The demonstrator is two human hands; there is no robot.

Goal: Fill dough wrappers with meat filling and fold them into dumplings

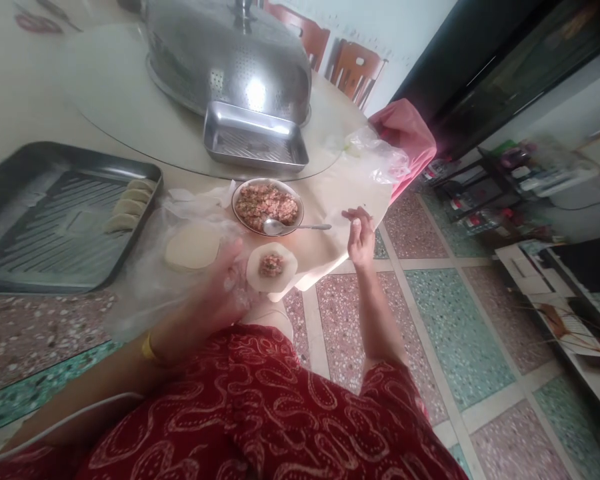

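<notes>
Left hand (224,277) blurred beside meat-topped dough (290,268); cannot tell grip. Right hand (361,237) empty, fingers bent, near spoon (295,227).

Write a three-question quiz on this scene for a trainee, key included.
1. True or false: the right hand is holding the spoon.
2. What are the folded dumplings lying in?
3. Fill in the blank: a mound of filling sits on the round ____ beside the left hand.

Key:
1. False; the spoon rests in the bowl.
2. The large dark tray.
3. Wrapper.
</notes>
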